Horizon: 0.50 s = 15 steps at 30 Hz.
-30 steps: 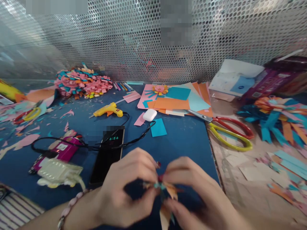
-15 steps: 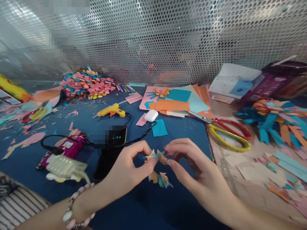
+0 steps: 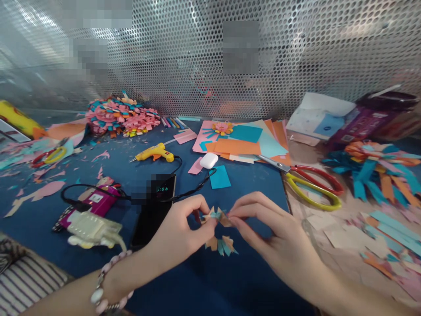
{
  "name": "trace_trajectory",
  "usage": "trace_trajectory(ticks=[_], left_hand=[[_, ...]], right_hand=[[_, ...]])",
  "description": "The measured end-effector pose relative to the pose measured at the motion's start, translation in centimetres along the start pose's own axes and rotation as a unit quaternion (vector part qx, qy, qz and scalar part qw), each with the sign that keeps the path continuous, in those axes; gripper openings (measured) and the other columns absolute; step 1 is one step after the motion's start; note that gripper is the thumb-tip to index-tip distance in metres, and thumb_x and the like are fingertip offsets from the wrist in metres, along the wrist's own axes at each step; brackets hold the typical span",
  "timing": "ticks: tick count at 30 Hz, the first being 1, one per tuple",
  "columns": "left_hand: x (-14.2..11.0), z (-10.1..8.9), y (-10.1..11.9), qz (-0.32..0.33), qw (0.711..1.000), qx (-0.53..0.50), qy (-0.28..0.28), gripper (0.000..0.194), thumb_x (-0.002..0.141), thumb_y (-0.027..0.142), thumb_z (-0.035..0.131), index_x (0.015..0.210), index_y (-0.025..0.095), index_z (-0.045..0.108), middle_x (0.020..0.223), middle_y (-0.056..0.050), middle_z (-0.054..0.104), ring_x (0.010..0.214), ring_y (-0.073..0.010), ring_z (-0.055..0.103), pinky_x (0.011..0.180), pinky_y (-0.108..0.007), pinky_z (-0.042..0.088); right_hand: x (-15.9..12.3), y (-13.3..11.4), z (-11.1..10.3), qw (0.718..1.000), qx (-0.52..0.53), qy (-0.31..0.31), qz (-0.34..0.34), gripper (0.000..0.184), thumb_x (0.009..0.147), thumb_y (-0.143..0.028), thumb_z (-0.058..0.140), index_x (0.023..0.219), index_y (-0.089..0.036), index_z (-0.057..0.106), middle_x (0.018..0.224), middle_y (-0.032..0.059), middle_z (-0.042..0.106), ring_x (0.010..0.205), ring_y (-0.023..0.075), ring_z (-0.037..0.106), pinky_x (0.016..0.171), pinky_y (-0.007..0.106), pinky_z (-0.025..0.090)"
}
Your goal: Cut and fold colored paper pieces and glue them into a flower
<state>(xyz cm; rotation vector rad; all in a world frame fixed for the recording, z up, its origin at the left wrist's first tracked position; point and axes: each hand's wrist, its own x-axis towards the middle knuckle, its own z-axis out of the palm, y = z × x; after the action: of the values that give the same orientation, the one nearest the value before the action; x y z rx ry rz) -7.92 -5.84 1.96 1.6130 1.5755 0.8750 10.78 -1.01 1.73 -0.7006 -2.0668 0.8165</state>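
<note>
My left hand (image 3: 179,230) and my right hand (image 3: 263,224) meet above the blue table cover (image 3: 250,188), both pinching a small fringed paper flower (image 3: 217,230) of orange and teal strips. The thumb and forefinger of each hand close on its upper part, while its lower petals hang free below. A bead bracelet (image 3: 105,289) circles my left wrist. A black phone (image 3: 153,206) lies just left of my left hand.
A yellow glue gun (image 3: 154,152) with a black cable, a white earbud case (image 3: 208,160), a teal paper square (image 3: 219,177), stacked coloured sheets (image 3: 240,142), red-and-yellow scissors (image 3: 312,186), a pink device (image 3: 95,202), and piles of paper flowers (image 3: 121,116) and strips (image 3: 378,169) lie around. A perforated metal screen stands behind.
Both hands have moved up and away from me with the paper flower, from low in view to mid-table. In the last half second they barely shifted.
</note>
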Motion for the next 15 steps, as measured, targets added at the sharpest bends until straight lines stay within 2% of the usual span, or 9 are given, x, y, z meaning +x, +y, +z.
trace_trajectory(ticks=[3, 8, 12, 15], left_hand=[[-0.01, 0.06, -0.06, 0.004, 1.000, 0.010, -0.001, 0.020, 0.083, 0.025, 0.054, 0.067, 0.017, 0.047, 0.066, 0.002, 0.049, 0.063, -0.0112, 0.045, 0.059, -0.024, 0.037], [0.00, 0.24, -0.11, -0.007, 0.999, -0.017, -0.046, 0.018, 0.087, 0.030, 0.051, 0.075, 0.017, 0.051, 0.071, 0.000, 0.052, 0.065, -0.0116, 0.048, 0.059, -0.023, 0.038], [0.06, 0.43, -0.15, -0.056, 0.992, -0.079, -0.085, 0.023, 0.089, 0.037, 0.048, 0.077, 0.017, 0.051, 0.069, 0.001, 0.049, 0.061, -0.0102, 0.046, 0.054, -0.022, 0.037], [0.08, 0.59, -0.07, -0.067, 0.989, -0.098, -0.093, 0.022, 0.088, 0.038, 0.049, 0.082, 0.017, 0.052, 0.072, 0.001, 0.052, 0.060, -0.0099, 0.048, 0.053, -0.021, 0.038]], right_hand=[[0.18, 0.12, 0.12, 1.000, -0.009, 0.005, 0.014, 0.011, 0.089, -0.019, 0.055, 0.081, -0.018, 0.062, 0.085, 0.0043, 0.061, 0.077, 0.0132, 0.060, 0.067, 0.024, 0.052], [0.39, 0.07, 0.32, 0.994, 0.010, -0.025, 0.110, 0.015, 0.093, -0.021, 0.048, 0.081, -0.018, 0.057, 0.076, 0.0012, 0.059, 0.068, 0.0109, 0.057, 0.057, 0.021, 0.047], [0.10, 0.06, 0.49, 0.989, 0.038, -0.059, 0.130, 0.019, 0.095, -0.026, 0.043, 0.081, -0.018, 0.053, 0.074, 0.0007, 0.059, 0.067, 0.0111, 0.057, 0.060, 0.022, 0.049], [-0.13, 0.37, 0.70, 0.987, 0.058, -0.059, 0.138, 0.021, 0.096, -0.028, 0.041, 0.082, -0.018, 0.052, 0.075, 0.0011, 0.060, 0.069, 0.0114, 0.058, 0.062, 0.022, 0.050]])
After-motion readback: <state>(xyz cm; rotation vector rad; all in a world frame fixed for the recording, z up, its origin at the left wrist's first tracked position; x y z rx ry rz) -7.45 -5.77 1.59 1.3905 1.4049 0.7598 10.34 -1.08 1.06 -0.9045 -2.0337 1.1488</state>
